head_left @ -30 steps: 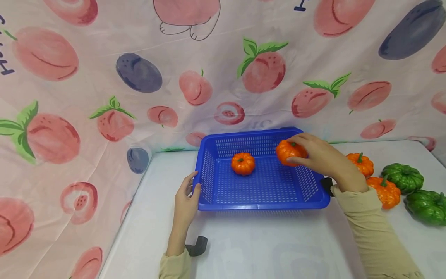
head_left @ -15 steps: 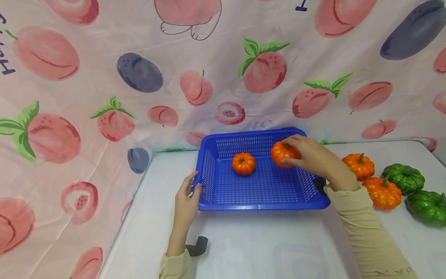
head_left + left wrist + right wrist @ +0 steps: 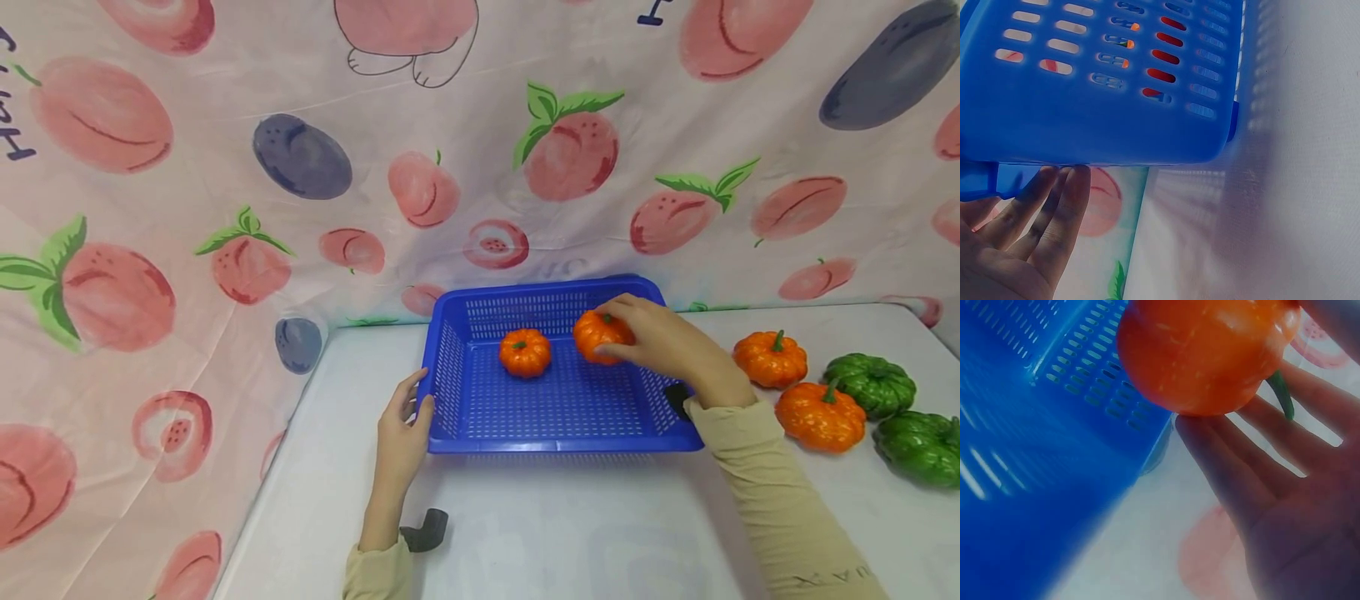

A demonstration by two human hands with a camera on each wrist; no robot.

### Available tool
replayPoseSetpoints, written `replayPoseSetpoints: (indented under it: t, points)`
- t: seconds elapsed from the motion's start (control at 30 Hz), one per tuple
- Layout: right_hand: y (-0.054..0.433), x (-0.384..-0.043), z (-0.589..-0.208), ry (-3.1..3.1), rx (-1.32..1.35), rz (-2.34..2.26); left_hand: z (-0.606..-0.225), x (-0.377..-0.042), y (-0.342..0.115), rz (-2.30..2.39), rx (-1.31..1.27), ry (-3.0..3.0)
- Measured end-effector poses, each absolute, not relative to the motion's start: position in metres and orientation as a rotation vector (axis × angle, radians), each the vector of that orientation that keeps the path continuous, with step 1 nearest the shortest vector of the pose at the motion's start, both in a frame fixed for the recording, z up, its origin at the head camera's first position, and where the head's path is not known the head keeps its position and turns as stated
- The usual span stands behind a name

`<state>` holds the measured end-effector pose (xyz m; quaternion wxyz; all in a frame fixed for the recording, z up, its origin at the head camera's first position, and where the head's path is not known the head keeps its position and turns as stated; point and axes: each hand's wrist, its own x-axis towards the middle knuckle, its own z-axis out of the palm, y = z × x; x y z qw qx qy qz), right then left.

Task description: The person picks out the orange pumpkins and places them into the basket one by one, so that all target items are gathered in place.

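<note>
My right hand [image 3: 652, 337] grips a small orange pumpkin [image 3: 596, 335] with a green stem, thumb on the near side and fingers on the far side. It is held inside the blue basket's right half, and in the right wrist view the same pumpkin [image 3: 1204, 356] is between thumb and fingertips. A second orange pumpkin [image 3: 525, 353] sits on the floor of the blue plastic basket [image 3: 562, 446], left of the held one. At the basket's left side is my left hand [image 3: 401, 429]; in the left wrist view its fairly straight fingers [image 3: 1063, 215] touch the outer wall.
Right of the basket, two more orange pumpkins [image 3: 771, 358] and two green pumpkins [image 3: 870, 385] lie on the white table [image 3: 570, 525]. A fruit-print cloth [image 3: 465, 125] hangs behind and to the left. Dark camera mounts [image 3: 426, 531] stick out at the wrists.
My right hand has carried its pumpkin left and slightly down inside the basket, uncovering more of the orange pumpkins on the table. The left hand and basket have stayed put.
</note>
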<state>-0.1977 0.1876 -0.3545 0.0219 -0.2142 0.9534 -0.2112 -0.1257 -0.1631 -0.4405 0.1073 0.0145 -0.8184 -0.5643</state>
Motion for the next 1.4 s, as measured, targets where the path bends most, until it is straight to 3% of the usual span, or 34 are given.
replayPoseSetpoints:
  t: [1.4]
  points:
    - [0.170, -0.220, -0.375, 2.875, -0.670, -0.642, -0.438, -0.124, -0.162, -1.632, 0.054, -2.430]
